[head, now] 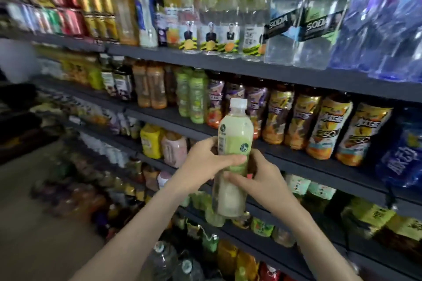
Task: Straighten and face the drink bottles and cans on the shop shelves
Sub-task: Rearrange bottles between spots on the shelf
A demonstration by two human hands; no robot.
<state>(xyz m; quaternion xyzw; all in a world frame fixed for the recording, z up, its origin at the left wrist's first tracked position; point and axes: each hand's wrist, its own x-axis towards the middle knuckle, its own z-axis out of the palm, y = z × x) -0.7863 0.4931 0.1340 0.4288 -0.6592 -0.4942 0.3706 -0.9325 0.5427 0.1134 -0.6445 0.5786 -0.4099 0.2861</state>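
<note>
Bottle: a pale green drink bottle [235, 134] with a white cap [238, 104] was off the shelves. It was held up in the air in front of the racking, close to upright with the cap on top.
Left hand: the left hand [203, 164] gripped the bottle around its middle. Its fingers [236, 160] were curled across the front, just under the label.
Right hand: the right hand [262, 178] held the same bottle from the other side, a little lower. Its thumb [231, 177] was laid across the front, just below the left fingers.
Upper shelf: the upper shelf [228, 61] carried stacked red and gold cans [75, 7] at the left. Next came clear bottles with yellow-green tops [210, 29], then two clear bottles marked SODA [287, 29]. Blue-wrapped water packs [388, 18] stood at the far right.
Middle shelf: the middle shelf [296, 162] ran just behind the held bottle. It carried green bottles [194, 96] and a row of orange-labelled bottles [324, 130] standing shoulder to shoulder.
Lower shelves: more drinks stood here, too blurred to name.
Floor: a grey floor [34, 223] lay at the left.
</note>
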